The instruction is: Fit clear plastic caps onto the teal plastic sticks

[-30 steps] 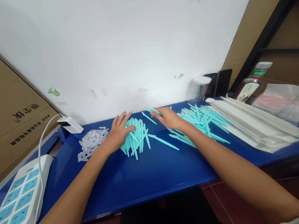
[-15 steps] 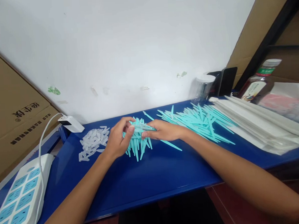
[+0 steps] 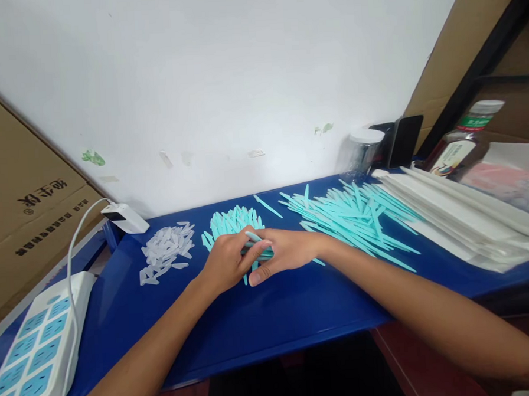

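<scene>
My left hand (image 3: 227,262) and my right hand (image 3: 285,250) meet over the blue table (image 3: 270,310), both with fingers closed on a teal plastic stick (image 3: 259,245) held between them. Just behind them lies a small heap of short teal pieces (image 3: 231,222). A wide spread of long teal sticks (image 3: 354,212) lies to the right of my right hand. A pile of small clear plastic caps (image 3: 165,250) sits to the left of my left hand.
A white power strip (image 3: 31,352) with its cable and a white adapter (image 3: 123,218) lie at the left. Stacked white sleeves (image 3: 461,223), a clear jar (image 3: 360,153), a dark phone (image 3: 403,141) and a bottle (image 3: 457,148) stand at the right. Cardboard boxes (image 3: 20,199) flank the table.
My hands left the two teal piles, came together and drew toward me, now gripping one teal stick between them. The view shifted slightly.
</scene>
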Demonstrator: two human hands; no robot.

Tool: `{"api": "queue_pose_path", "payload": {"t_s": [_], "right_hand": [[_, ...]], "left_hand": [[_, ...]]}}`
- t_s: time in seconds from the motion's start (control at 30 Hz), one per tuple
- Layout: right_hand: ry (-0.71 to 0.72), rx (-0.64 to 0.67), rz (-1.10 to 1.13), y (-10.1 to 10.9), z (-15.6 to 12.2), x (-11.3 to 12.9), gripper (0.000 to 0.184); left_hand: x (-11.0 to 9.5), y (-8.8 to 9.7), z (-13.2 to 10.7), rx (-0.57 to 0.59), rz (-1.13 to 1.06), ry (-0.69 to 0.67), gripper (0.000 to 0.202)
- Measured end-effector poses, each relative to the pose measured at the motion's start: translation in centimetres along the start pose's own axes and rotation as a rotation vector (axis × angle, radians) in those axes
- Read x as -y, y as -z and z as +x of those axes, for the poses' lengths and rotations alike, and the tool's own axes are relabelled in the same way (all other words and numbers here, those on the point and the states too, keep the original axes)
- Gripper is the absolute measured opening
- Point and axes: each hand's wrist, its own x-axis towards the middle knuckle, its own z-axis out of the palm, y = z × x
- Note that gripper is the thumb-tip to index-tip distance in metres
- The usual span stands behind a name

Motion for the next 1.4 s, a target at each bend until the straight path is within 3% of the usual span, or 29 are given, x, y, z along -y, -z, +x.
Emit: {"api": "queue_pose_path", "payload": {"t_s": [0.13,0.27,0.53,0.77,0.87,1.07,1.27,1.4], "right_hand": [[-0.045,-0.008,-0.125,0.7,-0.3,0.1,0.034],[-0.129,-0.053,-0.151,1.5,-0.9,-0.1,0.046],[-0.197,-0.12,-0.083,1.0,-0.8,-0.2,0.051],[-0.251,-0.108,-0.049,0.5,-0.4,0.0,0.058],[-0.234,-0.1,-0.105,0.5,-0.5,-0.1,0.062],[-0.228,-0.135,-0.238,0.6,-0.6,-0.6,0.071],[-0.194,-0.214,-0.341,-0.1,-0.1,-0.5,0.067],[-0.136,-0.201,-0.432,-0.3,0.0,-0.3,0.065]], "left_hand": [[0.3,0.3,0.3,-0.052,-0.081,0.107,0.037],[1.9,1.3,0.9,-0.219,-0.134,0.23,0.047],[3.3,0.6,0.9,-0.305,-0.211,0.352,0.055],[2.6,-0.2,0.5,-0.48,-0.271,0.317,0.033],[2.3,0.0,0.6,-0.487,-0.223,0.3,0.034],[2.1,0.7,0.6,-0.393,-0.049,0.197,0.045],[2.6,1.0,0.6,-0.517,0.302,0.108,0.055],[3.0,1.5,0.8,-0.521,0.442,0.04,0.055]]}}
